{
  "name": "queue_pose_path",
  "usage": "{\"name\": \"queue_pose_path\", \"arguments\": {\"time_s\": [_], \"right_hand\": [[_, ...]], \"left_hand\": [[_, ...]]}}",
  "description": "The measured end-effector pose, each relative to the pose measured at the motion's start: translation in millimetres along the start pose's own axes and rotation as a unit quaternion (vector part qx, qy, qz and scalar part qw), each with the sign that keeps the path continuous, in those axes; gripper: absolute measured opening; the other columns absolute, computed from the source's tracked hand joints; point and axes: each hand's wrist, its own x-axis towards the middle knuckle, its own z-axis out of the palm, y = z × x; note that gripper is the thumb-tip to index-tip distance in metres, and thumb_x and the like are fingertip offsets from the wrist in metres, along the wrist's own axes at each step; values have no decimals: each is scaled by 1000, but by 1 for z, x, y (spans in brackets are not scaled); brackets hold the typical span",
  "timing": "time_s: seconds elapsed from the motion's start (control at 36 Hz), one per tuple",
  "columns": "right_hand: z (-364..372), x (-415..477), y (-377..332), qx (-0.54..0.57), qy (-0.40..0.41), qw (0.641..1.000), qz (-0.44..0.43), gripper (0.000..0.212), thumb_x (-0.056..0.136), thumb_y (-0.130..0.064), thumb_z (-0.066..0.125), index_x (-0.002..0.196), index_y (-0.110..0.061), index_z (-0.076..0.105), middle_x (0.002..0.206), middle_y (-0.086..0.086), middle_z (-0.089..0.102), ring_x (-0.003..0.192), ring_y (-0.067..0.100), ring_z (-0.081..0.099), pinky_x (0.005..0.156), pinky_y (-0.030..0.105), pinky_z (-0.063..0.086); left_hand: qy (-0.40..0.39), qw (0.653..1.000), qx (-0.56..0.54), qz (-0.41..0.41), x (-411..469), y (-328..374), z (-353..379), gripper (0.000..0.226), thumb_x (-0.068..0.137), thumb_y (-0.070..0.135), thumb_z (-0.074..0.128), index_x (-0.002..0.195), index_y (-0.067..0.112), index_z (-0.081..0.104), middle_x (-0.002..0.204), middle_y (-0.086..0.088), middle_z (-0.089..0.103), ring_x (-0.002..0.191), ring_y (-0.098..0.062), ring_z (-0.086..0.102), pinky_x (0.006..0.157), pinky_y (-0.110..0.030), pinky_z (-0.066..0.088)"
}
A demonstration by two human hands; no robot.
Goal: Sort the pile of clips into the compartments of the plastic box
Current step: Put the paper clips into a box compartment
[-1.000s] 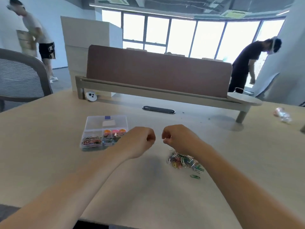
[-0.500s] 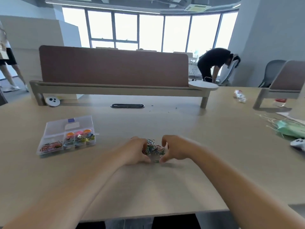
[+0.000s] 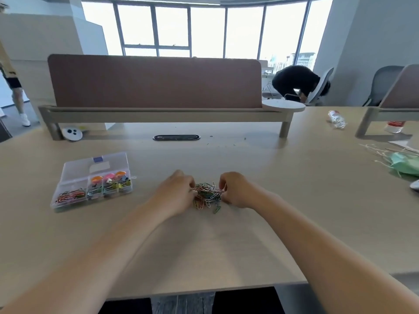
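Note:
A small pile of coloured paper clips (image 3: 207,196) lies on the desk in front of me. My left hand (image 3: 175,193) sits at the pile's left side with curled fingers pinching clips at its edge. My right hand (image 3: 234,190) sits at the pile's right side, its fingertips also pinching into the clips. One green clip (image 3: 217,209) lies loose just below the pile. The clear plastic box (image 3: 74,171) stands open to the left, with paper clips in its left compartment and coloured binder clips in the others.
A brown divider panel (image 3: 154,81) on a grey rail crosses the desk behind. A crushed bottle (image 3: 336,118), a green mask (image 3: 405,164) and strings lie at the right. A round white device (image 3: 72,133) sits far left. A person bends over a chair beyond.
Both hands dropped from above the desk onto the clip pile and closed in on it from either side. The camera view swung right, so the box now lies further left.

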Motion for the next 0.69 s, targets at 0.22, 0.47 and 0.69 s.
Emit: {"name": "queue_pose_path", "arguments": {"time_s": [0.22, 0.47, 0.69], "right_hand": [[-1, 3, -6, -28, -20, 999, 27, 28, 93, -11, 49, 115, -3, 65, 113, 16, 66, 104, 34, 63, 86, 35, 53], [3, 19, -9, -24, 12, 1000, 4, 27, 90, -3, 47, 107, 1, 67, 110, 20, 66, 98, 35, 64, 81, 37, 55], [5, 30, -17, -49, -12, 998, -41, 38, 87, -2, 44, 117, -9, 67, 126, 10, 54, 111, 30, 58, 93, 39, 50]], "left_hand": [[-87, 996, -28, 13, 2, 4, 9, 24, 97, 19, 45, 113, 10, 61, 114, -10, 61, 110, -28, 56, 92, -33, 43], [-20, 998, -47, 28, 1, 11, 5, 28, 94, 14, 43, 109, 16, 67, 108, -7, 67, 102, -25, 58, 74, -26, 38], [11, 999, -49, 10, 4, -1, -1, 29, 95, 14, 46, 117, 20, 65, 121, -2, 64, 115, -21, 54, 87, -27, 41]]}}
